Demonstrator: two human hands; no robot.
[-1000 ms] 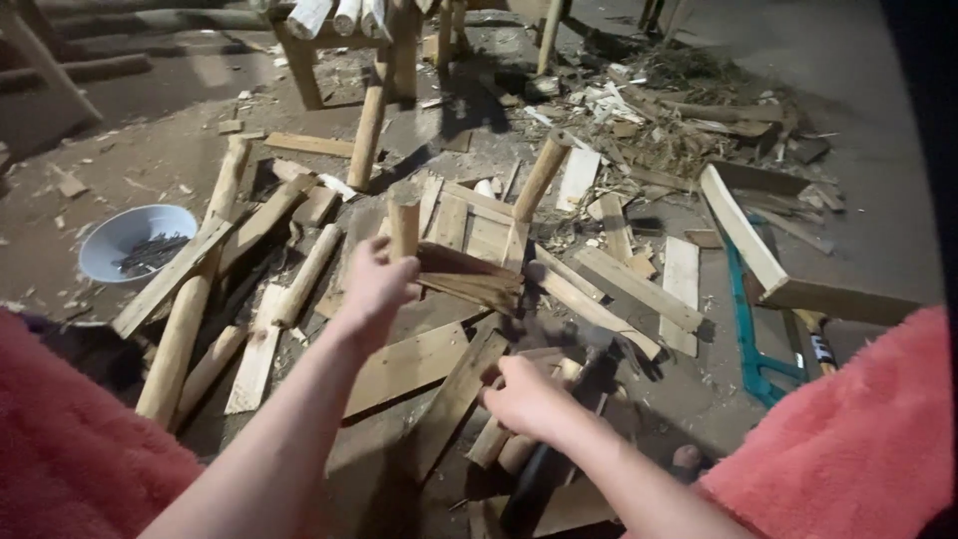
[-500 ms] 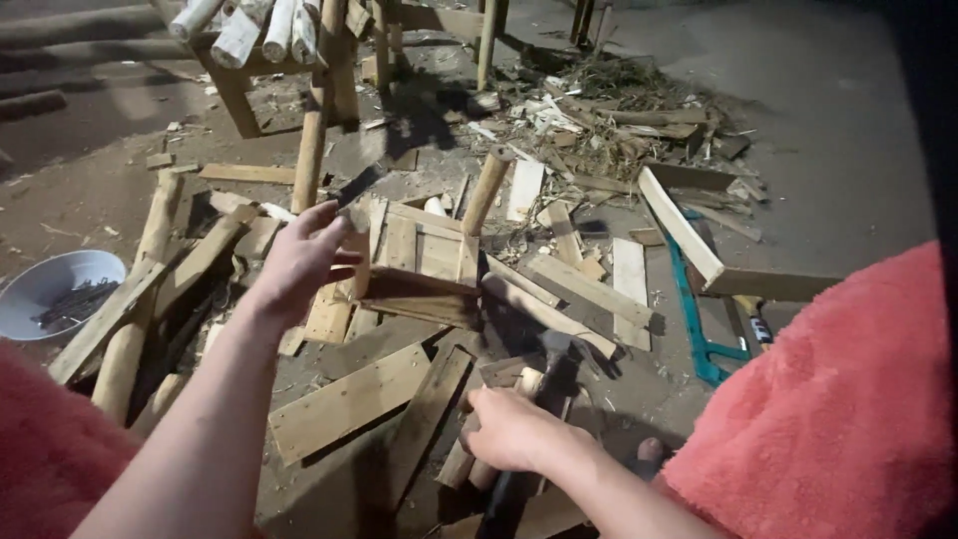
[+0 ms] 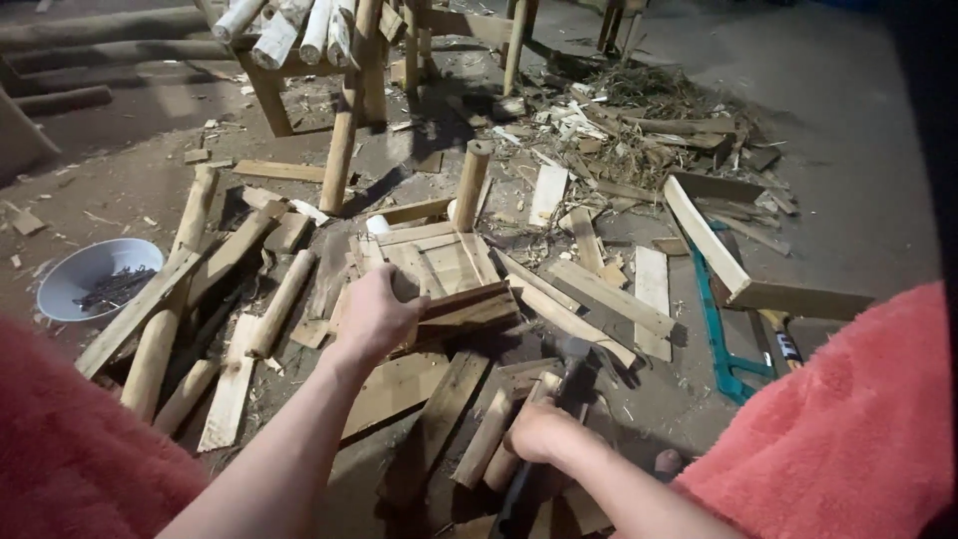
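While the left hand (image 3: 374, 314) pressed down with curled fingers on the near edge of a small slatted seat of pale wooden boards (image 3: 439, 274), the right hand (image 3: 539, 431) was closed round the dark handle of a steel-headed hammer (image 3: 571, 361), whose head rested low, just beyond the knuckles. The grip on the seat looked like a steadying one, holding the loose frame flat against the planks under it so that it would not shift. A round pale wooden leg (image 3: 470, 185) stood upright from the seat's far corner, beyond the left hand.

To the left of the left hand lay round pale poles (image 3: 170, 299) and flat offcuts, and further left a white bowl holding dark nails (image 3: 95, 279), probably kept within reach. To the right of the right hand a teal-framed saw (image 3: 720, 329) lay flat beside a long pale plank (image 3: 705, 240), well apart from the hammer. Coral fleece sleeves (image 3: 848, 419) framed the lower corners.

The ground was bare grey concrete (image 3: 858, 130), dusty and strewn with chips, and a heap of shavings and splinters (image 3: 639, 120) lay far beyond the hands. A rough trestle of poles carrying stacked logs (image 3: 299, 30) stood at the far left.
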